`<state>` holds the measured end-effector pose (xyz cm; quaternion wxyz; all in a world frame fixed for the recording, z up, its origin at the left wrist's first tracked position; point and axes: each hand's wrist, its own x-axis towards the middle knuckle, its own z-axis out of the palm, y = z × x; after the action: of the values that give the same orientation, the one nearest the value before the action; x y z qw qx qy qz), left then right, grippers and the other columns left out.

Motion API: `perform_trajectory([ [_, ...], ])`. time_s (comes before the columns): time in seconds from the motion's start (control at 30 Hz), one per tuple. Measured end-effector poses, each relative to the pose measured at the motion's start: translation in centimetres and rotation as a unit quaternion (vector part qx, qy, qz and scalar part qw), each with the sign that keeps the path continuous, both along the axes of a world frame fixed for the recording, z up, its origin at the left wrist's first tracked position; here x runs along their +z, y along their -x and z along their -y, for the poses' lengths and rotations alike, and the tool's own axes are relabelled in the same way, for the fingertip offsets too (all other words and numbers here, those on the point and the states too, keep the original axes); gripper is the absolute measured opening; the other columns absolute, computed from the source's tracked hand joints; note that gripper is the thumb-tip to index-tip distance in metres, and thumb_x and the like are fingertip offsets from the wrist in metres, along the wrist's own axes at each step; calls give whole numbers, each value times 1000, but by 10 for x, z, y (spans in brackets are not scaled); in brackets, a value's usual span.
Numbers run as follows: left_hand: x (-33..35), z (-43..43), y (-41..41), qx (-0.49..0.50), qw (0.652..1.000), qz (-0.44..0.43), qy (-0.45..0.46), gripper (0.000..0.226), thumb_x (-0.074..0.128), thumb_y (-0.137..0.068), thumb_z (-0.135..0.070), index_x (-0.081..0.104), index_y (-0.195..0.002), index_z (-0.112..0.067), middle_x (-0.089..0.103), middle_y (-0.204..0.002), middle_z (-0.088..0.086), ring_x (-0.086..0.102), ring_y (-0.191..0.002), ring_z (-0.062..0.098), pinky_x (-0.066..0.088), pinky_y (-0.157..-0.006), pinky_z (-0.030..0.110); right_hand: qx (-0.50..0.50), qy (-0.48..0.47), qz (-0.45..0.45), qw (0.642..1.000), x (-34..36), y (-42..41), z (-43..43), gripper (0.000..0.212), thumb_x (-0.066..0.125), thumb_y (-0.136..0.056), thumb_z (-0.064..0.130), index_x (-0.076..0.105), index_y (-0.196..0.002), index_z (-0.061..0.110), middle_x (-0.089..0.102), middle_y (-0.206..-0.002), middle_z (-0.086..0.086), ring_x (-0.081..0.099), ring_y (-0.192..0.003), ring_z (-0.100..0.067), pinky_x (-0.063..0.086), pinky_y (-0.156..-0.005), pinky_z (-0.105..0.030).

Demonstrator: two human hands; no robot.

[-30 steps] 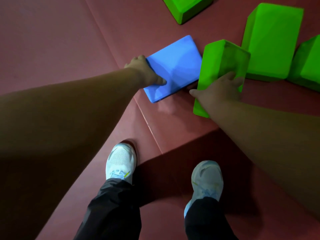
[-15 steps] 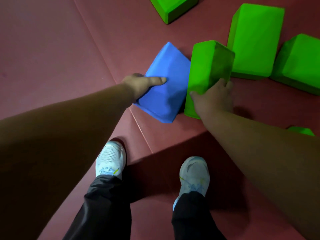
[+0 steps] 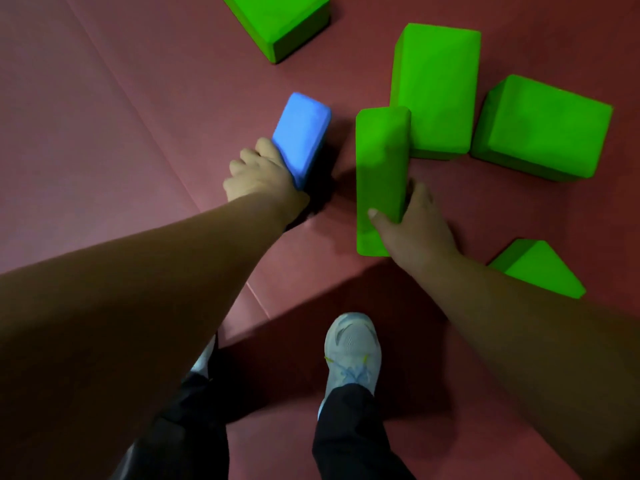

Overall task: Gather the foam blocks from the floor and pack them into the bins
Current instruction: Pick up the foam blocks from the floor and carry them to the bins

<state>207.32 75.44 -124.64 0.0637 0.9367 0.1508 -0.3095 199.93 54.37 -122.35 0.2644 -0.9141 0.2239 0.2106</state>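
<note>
- Blue foam first: the left hand [image 3: 263, 174] is closed round the near end of the blue block [image 3: 300, 137], which is tipped up on edge, fingers curled over its narrow side.
- Green foam next: the right hand [image 3: 414, 225] is wrapped round the slim green block [image 3: 379, 174], thumb across the near face and fingers behind, low on its length. Whether either block's far end is clear of the floor I cannot tell.
- From here both look light and soft; one hand manages each without strain. The foam should dent under a hard pinch, so a broad wrap across the short side seems wiser than fingertips on a corner.
- Just beyond the right hand, a large green block [image 3: 434, 91] lies touching the slim one, with another [image 3: 540, 129] beside it.
- Further off sit a green block [image 3: 277, 19] at the top and a wedge-shaped piece [image 3: 540, 268] by the right forearm.
- All rest on the maroon floor [image 3: 104, 116]; no bins in sight.
</note>
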Motion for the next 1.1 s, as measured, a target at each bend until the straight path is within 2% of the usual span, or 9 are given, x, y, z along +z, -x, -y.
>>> perform_trajectory([
  [0.17,-3,-2,1,-7,1000,20,-4,95,82,-67,-63,32,-130,-12,46,-126,13,49,-117,36,43,-82,46,11,37,11,999,3,10,1,70,68,-86,54,43,-136,12,56,-133,-15,59,-118,-40,47,-90,-42],
  [0.27,-1,-6,-2,-24,1000,8,-1,97,83,-67,-62,31,-131,-11,46,-125,13,50,-115,36,41,-78,45,29,132,63,989,8,11,-9,85,68,-78,56,38,-142,10,49,-135,-12,58,-116,-39,49,-89,-45],
  [0.43,2,-10,-3,-54,998,-7,6,90,81,-72,-57,32,-132,-10,46,-127,13,50,-117,36,42,-79,44,-4,193,36,981,11,-5,-31,114,71,-75,40,4,-161,6,33,-155,-15,55,-122,-39,48,-97,-48],
  [0.53,8,-20,-3,-183,982,23,-29,81,76,-80,-45,32,-137,-9,45,-134,15,48,-122,36,43,-90,46,-102,159,-53,981,11,-17,-32,124,68,-76,50,-13,-161,10,27,-159,-10,47,-132,-41,39,-104,-55],
  [0.6,10,-34,-3,-258,963,53,-58,73,73,-80,-30,31,-137,-12,43,-135,15,47,-123,37,42,-96,48,-121,138,-72,980,12,-23,-31,122,70,-75,57,-4,-159,11,30,-157,-8,47,-132,-42,40,-103,-55],
  [0.67,9,-50,-5,-280,955,61,-80,70,71,-77,-22,32,-134,-14,44,-134,14,48,-122,37,42,-99,49,-122,127,-57,983,11,-27,-24,99,76,-75,53,20,-146,12,43,-146,-7,53,-128,-41,43,-98,-53],
  [0.73,6,-60,-6,-289,951,56,-89,69,70,-78,-21,30,-134,-15,44,-133,14,49,-120,37,43,-98,49,-125,121,-46,984,10,-26,-17,81,80,-74,49,31,-130,16,52,-136,-6,58,-123,-39,48,-95,-51],
  [0.93,14,-54,-14,-323,942,21,-92,68,72,-80,-20,33,-135,-16,48,-134,12,51,-122,35,44,-97,47,-102,109,-50,988,17,-25,-16,76,83,-71,44,35,-126,19,54,-133,-5,58,-122,-36,49,-98,-49],
  [1.1,70,-59,-9,-357,928,43,-100,62,71,-78,-20,37,-128,-11,51,-129,14,53,-117,37,43,-95,46,40,230,-68,970,61,-22,-20,79,81,-74,35,36,-137,19,50,-139,-5,51,-127,-36,39,-100,-49],
])
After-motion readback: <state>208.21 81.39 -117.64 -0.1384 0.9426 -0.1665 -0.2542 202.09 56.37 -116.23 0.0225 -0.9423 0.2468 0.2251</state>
